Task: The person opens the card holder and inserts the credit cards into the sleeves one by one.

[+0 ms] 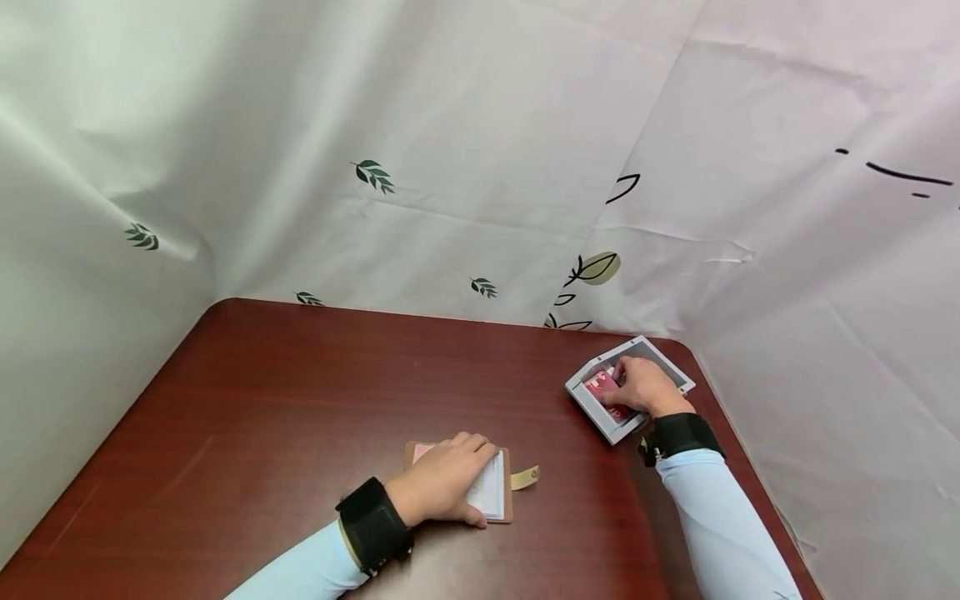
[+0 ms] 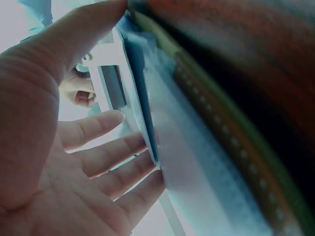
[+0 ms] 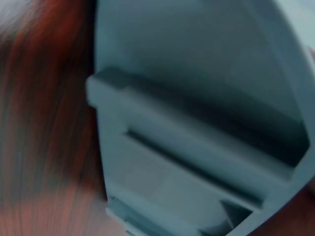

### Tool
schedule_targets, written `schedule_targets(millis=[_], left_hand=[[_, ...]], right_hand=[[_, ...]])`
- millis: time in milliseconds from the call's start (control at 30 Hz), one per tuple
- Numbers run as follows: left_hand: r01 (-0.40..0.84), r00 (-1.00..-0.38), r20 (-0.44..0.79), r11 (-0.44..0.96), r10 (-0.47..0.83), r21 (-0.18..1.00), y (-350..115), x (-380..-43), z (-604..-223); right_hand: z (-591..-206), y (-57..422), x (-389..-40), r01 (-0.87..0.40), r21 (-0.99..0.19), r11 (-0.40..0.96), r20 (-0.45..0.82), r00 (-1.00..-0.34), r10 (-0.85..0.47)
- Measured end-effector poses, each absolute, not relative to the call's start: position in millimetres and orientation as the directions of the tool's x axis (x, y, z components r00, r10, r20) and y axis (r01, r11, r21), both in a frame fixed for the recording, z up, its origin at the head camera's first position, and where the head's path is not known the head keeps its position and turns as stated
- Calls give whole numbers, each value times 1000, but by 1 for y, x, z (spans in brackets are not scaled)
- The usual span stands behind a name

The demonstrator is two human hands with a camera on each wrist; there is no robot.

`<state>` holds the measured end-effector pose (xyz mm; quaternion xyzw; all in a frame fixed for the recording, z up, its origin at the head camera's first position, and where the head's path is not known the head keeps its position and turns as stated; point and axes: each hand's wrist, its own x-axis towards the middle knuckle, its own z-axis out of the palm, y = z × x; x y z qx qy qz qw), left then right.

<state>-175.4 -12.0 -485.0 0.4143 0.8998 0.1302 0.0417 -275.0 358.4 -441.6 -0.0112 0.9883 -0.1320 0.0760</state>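
Observation:
A small brown card holder [image 1: 507,492] with clear sleeves lies opened out on the table, its tan strap [image 1: 525,477] sticking out to the right. Over its pages rests my left hand [image 1: 446,479], fingers spread and nearly straight. In the left wrist view, the fingertips touch the clear sleeves [image 2: 182,132]; the thumb tip meets the holder's edge. At the back right, my right hand [image 1: 645,385] reaches into a grey tray [image 1: 592,412] and pinches a red card [image 1: 600,383] between thumb and fingers. The right wrist view shows only the grey tray's ridges [image 3: 197,142].
The dark red wooden table [image 1: 285,400] ends at a pale curtain [image 1: 450,167] with leaf prints behind and at both sides. The tray stands near the table's right back corner. Another red card [image 1: 619,413] lies in it, partly covered by the right hand.

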Motion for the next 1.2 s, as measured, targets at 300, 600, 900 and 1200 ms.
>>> schedule_targets(millis=[300,600,900,1200], left_hand=[[700,-659,28,599,752,389,-17,-179,-482],[668,-646,44,536,762,516,-28,-183,-484],[642,-616,71,448,784,622,-42,-185,-483],[664,-638,152,440,755,604,-53,-182,-484]], right_hand=[[-438,369,-277,-28,-319,947,-144,-987,-78],[-433,372,-272,64,-377,924,-132,-991,15],[-411,366,-261,124,-416,901,-102,-991,90],[-378,333,-242,160,-479,863,-128,-986,111]])
